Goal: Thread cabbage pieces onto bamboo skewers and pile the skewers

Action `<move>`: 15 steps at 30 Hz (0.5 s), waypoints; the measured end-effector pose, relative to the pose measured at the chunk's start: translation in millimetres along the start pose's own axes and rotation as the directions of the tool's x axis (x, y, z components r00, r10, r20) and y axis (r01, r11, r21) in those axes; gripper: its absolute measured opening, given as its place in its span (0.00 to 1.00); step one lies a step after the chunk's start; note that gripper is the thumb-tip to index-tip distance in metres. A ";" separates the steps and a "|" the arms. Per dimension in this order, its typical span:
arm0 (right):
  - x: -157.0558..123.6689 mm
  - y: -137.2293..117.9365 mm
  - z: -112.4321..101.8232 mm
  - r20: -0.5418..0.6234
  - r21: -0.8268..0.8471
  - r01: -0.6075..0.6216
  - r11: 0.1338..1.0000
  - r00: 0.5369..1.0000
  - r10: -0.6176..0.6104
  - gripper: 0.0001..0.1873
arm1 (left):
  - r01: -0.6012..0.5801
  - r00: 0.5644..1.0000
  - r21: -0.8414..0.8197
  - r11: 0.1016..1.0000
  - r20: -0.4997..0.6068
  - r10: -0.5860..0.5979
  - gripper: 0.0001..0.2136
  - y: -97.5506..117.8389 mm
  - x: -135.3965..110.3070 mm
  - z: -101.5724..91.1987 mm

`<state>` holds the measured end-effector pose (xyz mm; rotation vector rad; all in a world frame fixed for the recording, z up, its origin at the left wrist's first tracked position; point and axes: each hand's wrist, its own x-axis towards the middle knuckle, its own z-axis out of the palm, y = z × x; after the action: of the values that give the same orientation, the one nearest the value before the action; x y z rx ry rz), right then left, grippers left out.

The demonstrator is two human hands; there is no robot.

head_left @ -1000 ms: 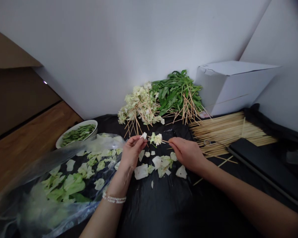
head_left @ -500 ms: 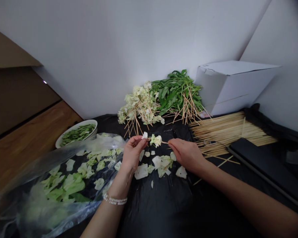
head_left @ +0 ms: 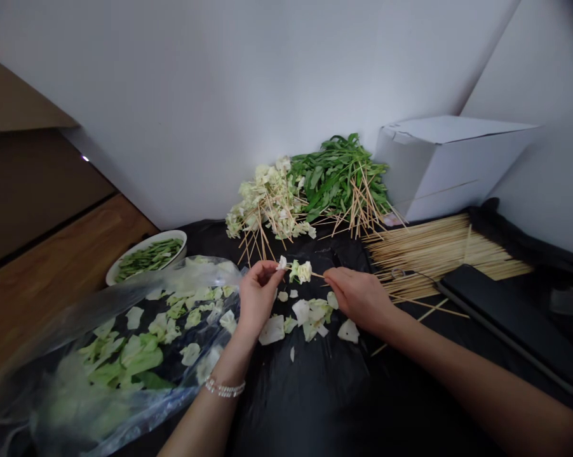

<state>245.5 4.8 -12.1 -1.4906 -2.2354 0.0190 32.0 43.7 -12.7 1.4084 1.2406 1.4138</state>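
Note:
My right hand (head_left: 356, 293) is closed around a thin wooden skewer (head_left: 317, 275) that points left. Pale green cabbage pieces (head_left: 300, 271) are threaded on the skewer between my hands. My left hand (head_left: 258, 295), with a beaded bracelet at its wrist, pinches a small whitish cabbage piece (head_left: 281, 262) at the skewer's left end; whether the tip has gone through it I cannot tell. Below my hands, loose cabbage pieces (head_left: 310, 315) lie on the black plastic sheet (head_left: 305, 393).
A clear plastic bag (head_left: 43, 362) of cabbage leaves lies left, near a white bowl (head_left: 184, 249) of cut green vegetables. Filled cabbage skewers (head_left: 267, 197) and leafy green skewers (head_left: 338, 174) are piled at the wall. Bare skewers (head_left: 429, 254), a black case (head_left: 505, 324) and a white box (head_left: 458, 165) are right.
My left hand has shifted slightly right with its cabbage piece, closer to the threaded pieces. My right hand holds the skewer in nearly the same place.

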 end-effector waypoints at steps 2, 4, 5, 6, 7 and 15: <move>-0.5 1.0 1.9 0.003 0.018 0.007 1.000 1.000 -0.007 0.14 | -0.010 1.000 0.004 1.000 -0.003 0.010 0.08 -1.5 -1.2 1.6; -1.1 1.5 3.6 -0.002 0.032 0.014 0.999 1.000 -0.014 0.14 | -0.008 1.000 0.004 1.000 -0.008 0.008 0.07 -3.0 -2.6 3.0; -1.4 1.5 4.0 -0.007 0.030 0.017 0.999 1.000 -0.017 0.14 | -0.008 1.000 0.011 1.000 -0.012 0.008 0.07 -3.8 -3.2 3.5; -1.6 1.2 4.2 -0.011 0.023 0.023 0.999 1.000 -0.023 0.14 | -0.009 1.000 0.023 1.000 -0.015 0.010 0.07 -4.6 -3.6 4.0; -1.9 0.7 3.9 -0.017 0.010 0.032 0.999 0.999 -0.032 0.14 | -0.010 1.000 0.036 0.999 -0.017 0.011 0.06 -5.4 -4.1 4.3; -3.2 -2.5 1.1 -0.073 -0.046 0.093 0.995 0.993 -0.097 0.12 | -0.010 1.000 0.037 0.999 -0.001 0.010 0.06 -5.4 -6.9 6.6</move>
<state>243.9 1.1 -13.7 -1.3817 -2.2567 -0.1131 38.5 38.9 -20.1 1.4406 1.2683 1.4047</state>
